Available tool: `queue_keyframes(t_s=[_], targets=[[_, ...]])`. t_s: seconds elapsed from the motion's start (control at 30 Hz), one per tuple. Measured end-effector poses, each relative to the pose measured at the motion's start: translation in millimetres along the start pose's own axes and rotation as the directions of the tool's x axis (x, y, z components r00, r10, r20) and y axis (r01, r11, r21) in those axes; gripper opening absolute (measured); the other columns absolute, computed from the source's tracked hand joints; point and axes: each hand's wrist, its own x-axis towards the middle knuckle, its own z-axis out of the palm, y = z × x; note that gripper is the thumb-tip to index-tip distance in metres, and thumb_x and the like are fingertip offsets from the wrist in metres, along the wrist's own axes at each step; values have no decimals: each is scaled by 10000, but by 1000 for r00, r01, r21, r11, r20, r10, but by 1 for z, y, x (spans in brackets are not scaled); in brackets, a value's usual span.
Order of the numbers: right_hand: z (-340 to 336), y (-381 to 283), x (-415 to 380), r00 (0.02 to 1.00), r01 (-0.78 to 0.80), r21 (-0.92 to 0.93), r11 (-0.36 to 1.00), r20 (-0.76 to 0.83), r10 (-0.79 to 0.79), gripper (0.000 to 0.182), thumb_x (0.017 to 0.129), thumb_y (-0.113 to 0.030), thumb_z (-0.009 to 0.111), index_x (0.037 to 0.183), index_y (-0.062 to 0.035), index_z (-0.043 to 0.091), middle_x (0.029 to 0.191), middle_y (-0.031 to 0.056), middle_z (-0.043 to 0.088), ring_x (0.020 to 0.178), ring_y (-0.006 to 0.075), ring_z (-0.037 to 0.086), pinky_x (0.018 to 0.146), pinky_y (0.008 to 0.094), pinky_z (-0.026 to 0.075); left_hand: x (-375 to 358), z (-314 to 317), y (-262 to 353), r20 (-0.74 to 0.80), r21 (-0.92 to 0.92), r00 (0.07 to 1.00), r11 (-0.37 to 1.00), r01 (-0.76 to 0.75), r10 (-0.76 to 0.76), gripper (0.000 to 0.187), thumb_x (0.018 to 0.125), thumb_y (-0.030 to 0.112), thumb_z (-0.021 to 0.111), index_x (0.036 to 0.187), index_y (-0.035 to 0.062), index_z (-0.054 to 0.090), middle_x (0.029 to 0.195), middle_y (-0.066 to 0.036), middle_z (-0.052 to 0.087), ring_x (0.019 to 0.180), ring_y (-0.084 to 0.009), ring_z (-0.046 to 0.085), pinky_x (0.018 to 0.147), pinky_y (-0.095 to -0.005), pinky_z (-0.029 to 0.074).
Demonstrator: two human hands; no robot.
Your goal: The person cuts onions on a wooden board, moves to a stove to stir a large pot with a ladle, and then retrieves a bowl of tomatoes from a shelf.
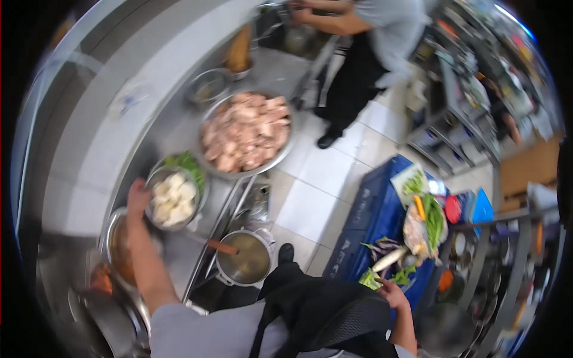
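My left hand (139, 197) is closed on the left rim of a metal bowl (156, 222) with pale white chunks (173, 198) in it. That bowl sits partly over another container with green leaves (188, 164). Below my left arm is a pan of brownish liquid (119, 250). My right hand (393, 293) is low on the right with fingers apart, beside pale green leaves (369, 278) at the edge of a blue crate (352, 238). Nothing shows in its grip, though the picture is blurred.
A large basin of raw meat chunks (246, 131) stands on the steel counter. A pot of liquid (245, 259) with a wooden handle is in front of me. Vegetables lie on the crate. Another person (370, 42) works at the sink; shelves line the right.
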Motion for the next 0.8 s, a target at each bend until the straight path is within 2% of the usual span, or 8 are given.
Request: queue_keyframes(t_s=[0.03,0.07,0.13,0.2,0.33,0.47,0.67,0.8], targets=[[1,-3,-4,1000,-31,-31,999,-7,30,547,909,-116,532,1443,-24,459,976,136,750,704,202,716,700,329,562,8,-5,-17,44,9,999,1000,17,-17,214,741,32,685,936,43,598,845,-19,594,805,-129,548,728,-297,458],[1,-8,-9,998,-66,-58,996,-11,65,550,908,-117,531,1446,-31,458,988,137,751,708,203,721,705,329,563,13,-11,-23,115,-322,993,947,19,19,227,781,33,665,1000,39,607,851,-7,595,801,-128,548,729,-306,463],[4,12,-10,997,-72,27,997,-19,72,553,904,-121,535,1446,-36,462,1007,128,751,712,201,726,718,327,564,34,-23,-31,-22,111,997,991,-72,75,289,886,73,624,1166,11,581,1108,-96,622,1043,-210,584,939,-345,468],[11,34,-9,994,-94,108,990,-43,99,566,893,-118,542,1448,-41,464,1020,144,746,706,206,725,740,328,567,33,-28,24,-94,-14,993,997,-75,74,335,927,79,604,1246,1,543,1260,-127,582,1163,-255,563,1018,-365,437],[28,72,-16,980,-134,265,955,-110,168,569,883,-81,527,1448,-42,467,1001,164,742,701,232,725,697,339,584,7,0,150,-52,-208,984,962,-179,172,341,952,71,582,1282,3,522,1291,-123,569,1179,-252,556,1021,-365,435],[57,152,-28,937,-230,477,848,-128,326,592,862,-11,490,1452,-43,456,965,173,740,696,270,729,631,368,600,-11,63,221,198,-415,924,882,-222,326,334,935,15,566,1267,21,532,1280,-104,579,1236,-234,540,1050,-362,421],[117,211,-83,777,-383,743,548,-62,627,668,835,59,433,1490,-63,395,973,207,738,673,285,731,577,376,599,-99,197,287,617,-564,575,811,-154,538,356,896,38,619,1248,53,569,1276,-84,597,1181,-216,581,998,-360,471],[167,231,-92,790,-338,769,542,-81,608,681,817,57,429,1491,-29,396,945,217,738,701,293,730,528,362,565,-156,243,307,855,-379,267,888,-262,444,370,892,115,658,1250,60,586,1177,-164,657,1138,-266,628,920,-369,510]])
